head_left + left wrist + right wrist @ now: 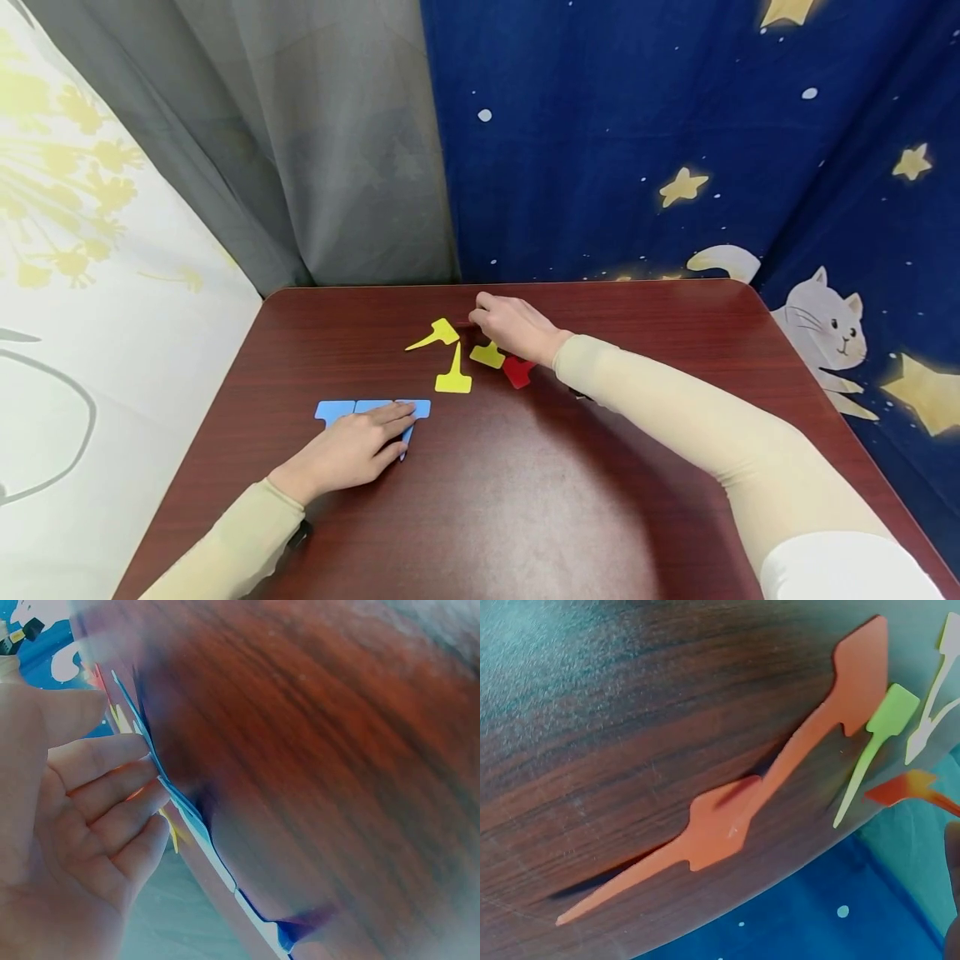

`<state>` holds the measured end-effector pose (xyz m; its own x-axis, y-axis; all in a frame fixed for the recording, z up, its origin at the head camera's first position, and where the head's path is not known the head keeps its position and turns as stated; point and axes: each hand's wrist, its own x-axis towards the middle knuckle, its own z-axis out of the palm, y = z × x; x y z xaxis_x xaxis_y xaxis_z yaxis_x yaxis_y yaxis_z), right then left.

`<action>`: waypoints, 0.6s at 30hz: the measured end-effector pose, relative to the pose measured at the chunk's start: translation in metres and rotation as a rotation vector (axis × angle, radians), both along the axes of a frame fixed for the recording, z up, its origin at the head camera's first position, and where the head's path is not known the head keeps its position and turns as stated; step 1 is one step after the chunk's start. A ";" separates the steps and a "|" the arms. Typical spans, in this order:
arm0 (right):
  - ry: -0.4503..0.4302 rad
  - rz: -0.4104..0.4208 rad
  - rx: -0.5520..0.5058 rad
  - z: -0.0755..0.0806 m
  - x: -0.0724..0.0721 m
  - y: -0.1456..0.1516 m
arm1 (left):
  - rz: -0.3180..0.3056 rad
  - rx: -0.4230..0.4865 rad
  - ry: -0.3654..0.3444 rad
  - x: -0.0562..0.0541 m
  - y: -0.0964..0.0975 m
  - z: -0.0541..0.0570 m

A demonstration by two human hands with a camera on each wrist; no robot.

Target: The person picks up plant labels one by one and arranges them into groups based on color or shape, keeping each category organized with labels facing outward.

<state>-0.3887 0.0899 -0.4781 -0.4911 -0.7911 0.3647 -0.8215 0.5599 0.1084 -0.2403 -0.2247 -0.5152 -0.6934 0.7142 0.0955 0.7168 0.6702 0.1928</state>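
Blue T-shaped plant labels [334,410] lie side by side in a row on the table. My left hand [348,450] rests over them, its fingers extended across the label at the right end. From the left wrist, the fingers touch the thin blue labels [196,826] edge-on. Farther back, my right hand [516,325] pinches a red plant label [909,785] by its stem, close above the table. Two other red labels, one nearer [718,829] and one farther [864,667], overlap on the tabletop. In the head view my right wrist partly hides a red label [517,372].
Several yellow plant labels lie mid-table: one pointing left [446,332], one upright [453,382], and one [487,356] partly under my right hand. The brown table [480,517] ends at a grey curtain [360,167] and a blue starry curtain [585,167].
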 end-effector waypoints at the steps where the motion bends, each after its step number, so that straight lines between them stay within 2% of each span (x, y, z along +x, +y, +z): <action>1: 0.006 0.004 -0.016 0.001 0.000 0.001 | 0.000 0.002 0.004 0.000 0.000 -0.001; 8: 0.019 0.034 -0.094 0.007 0.008 0.005 | 0.000 0.016 0.013 0.000 0.001 -0.001; 13: 0.026 0.084 -0.107 0.011 0.022 0.004 | 0.005 -0.002 -0.005 -0.001 0.001 -0.001; 18: 0.050 0.171 -0.137 0.016 0.037 0.001 | 0.004 -0.004 -0.005 -0.001 0.001 -0.001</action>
<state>-0.3513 0.0906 -0.4618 -0.3324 -0.8028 0.4950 -0.9013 0.4249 0.0838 -0.2416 -0.2241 -0.5157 -0.6969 0.7116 0.0889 0.7129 0.6739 0.1939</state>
